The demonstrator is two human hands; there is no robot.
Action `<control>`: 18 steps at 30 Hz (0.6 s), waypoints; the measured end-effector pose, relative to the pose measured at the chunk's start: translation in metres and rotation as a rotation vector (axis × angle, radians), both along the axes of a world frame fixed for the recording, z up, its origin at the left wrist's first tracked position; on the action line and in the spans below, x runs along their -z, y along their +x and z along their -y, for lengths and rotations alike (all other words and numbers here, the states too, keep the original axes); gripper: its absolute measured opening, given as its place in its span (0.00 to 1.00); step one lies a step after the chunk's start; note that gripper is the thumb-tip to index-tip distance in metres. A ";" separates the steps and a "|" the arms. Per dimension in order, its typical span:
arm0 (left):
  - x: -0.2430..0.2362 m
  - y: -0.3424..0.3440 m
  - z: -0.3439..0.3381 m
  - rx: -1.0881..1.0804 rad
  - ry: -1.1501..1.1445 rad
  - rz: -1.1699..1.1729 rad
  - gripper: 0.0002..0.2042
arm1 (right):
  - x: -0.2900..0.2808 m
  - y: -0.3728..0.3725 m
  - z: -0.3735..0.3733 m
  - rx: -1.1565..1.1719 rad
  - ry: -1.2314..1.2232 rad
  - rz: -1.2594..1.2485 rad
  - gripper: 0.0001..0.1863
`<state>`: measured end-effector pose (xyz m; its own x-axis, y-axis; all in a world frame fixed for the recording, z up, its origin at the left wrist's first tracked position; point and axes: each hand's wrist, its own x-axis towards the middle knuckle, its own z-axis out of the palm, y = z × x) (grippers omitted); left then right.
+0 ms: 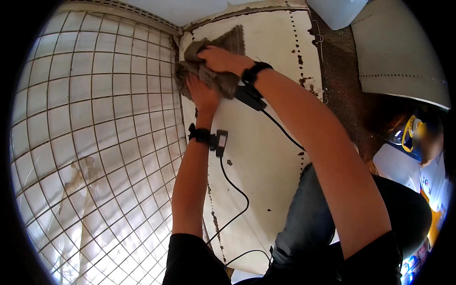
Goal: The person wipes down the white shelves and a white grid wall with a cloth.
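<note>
A crumpled grey-brown cloth (235, 42) lies at the far left end of a worn white panel (256, 156) with chipped, rusty edges. My right hand (224, 61) is closed on a fold of the cloth, its fingers curled into the fabric. Just below and to the left, my left hand (204, 95) rests on the cloth with its fingers stretched out, fingertips partly among the folds. Both wrists wear black straps with small black devices and cables.
A wire grid (109, 114) runs along the left, with whitish plastic sheeting behind it. To the right are a cream perforated metal panel (403, 57) and a translucent container (396, 164). Another pale container (337, 12) stands at the top. My bent knee (304, 213) is beside the white panel.
</note>
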<state>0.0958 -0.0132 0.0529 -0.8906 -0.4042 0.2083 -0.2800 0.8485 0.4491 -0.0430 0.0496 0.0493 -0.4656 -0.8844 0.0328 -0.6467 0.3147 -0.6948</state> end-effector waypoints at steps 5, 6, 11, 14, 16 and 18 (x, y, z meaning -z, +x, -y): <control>0.008 0.080 0.001 0.215 -0.314 0.193 0.20 | 0.033 0.022 -0.090 0.149 -0.088 -0.604 0.23; -0.003 0.092 -0.002 0.246 -0.196 0.056 0.18 | 0.026 0.024 -0.094 0.151 -0.088 -0.599 0.23; -0.005 0.107 0.004 0.276 -0.271 0.156 0.18 | 0.013 -0.001 -0.072 0.193 0.185 -0.628 0.34; -0.006 0.101 -0.004 0.197 -0.268 0.156 0.19 | 0.024 -0.030 -0.034 0.256 0.175 -0.636 0.35; -0.008 0.102 -0.002 0.118 -0.258 0.147 0.19 | 0.004 -0.030 0.010 0.177 0.273 -0.447 0.34; -0.012 0.106 0.000 0.079 -0.223 0.080 0.19 | 0.003 -0.016 0.056 0.182 0.241 -0.478 0.33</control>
<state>0.2017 -0.0132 0.0644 -0.9348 -0.2849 0.2121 -0.2363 0.9447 0.2273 -0.0586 -0.0063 0.0467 -0.5942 -0.7999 0.0841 -0.7923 0.5641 -0.2324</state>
